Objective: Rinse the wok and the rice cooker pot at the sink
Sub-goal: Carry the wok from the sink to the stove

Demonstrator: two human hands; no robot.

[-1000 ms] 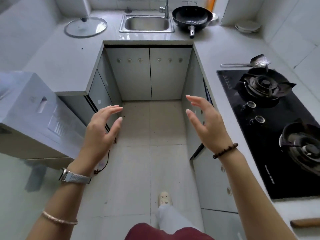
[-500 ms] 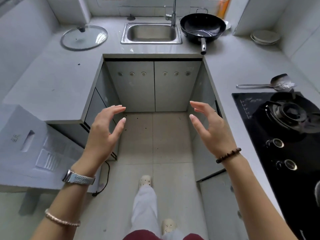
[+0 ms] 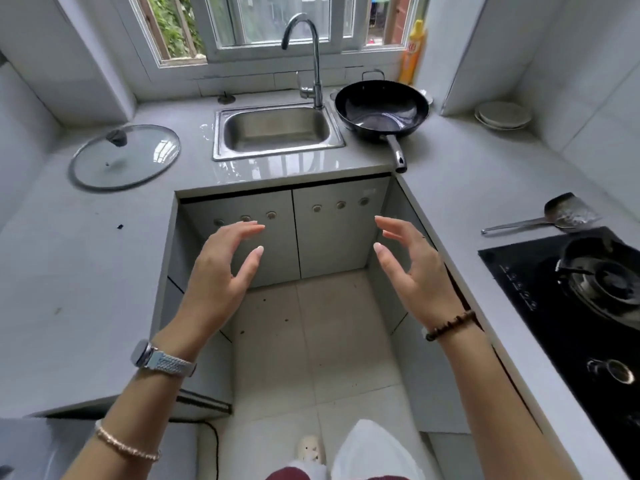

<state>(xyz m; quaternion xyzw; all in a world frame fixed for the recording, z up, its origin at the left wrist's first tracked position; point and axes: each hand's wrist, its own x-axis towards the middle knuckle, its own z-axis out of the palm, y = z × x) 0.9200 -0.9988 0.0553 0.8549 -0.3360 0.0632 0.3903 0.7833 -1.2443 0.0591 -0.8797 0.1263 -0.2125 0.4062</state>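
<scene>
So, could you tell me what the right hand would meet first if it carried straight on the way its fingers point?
Probably the grey cabinet door below the steel sink; the right hand is empty, and depth is unclear.

The sink (image 3: pixel 277 131) sits in the desk (image 3: pixel 86 271) ahead; wok (image 3: pixel 381 110) just right of it; lid (image 3: pixel 124 155) left; spatula (image 3: pixel 540 216) behind the stove (image 3: pixel 571 306).
</scene>
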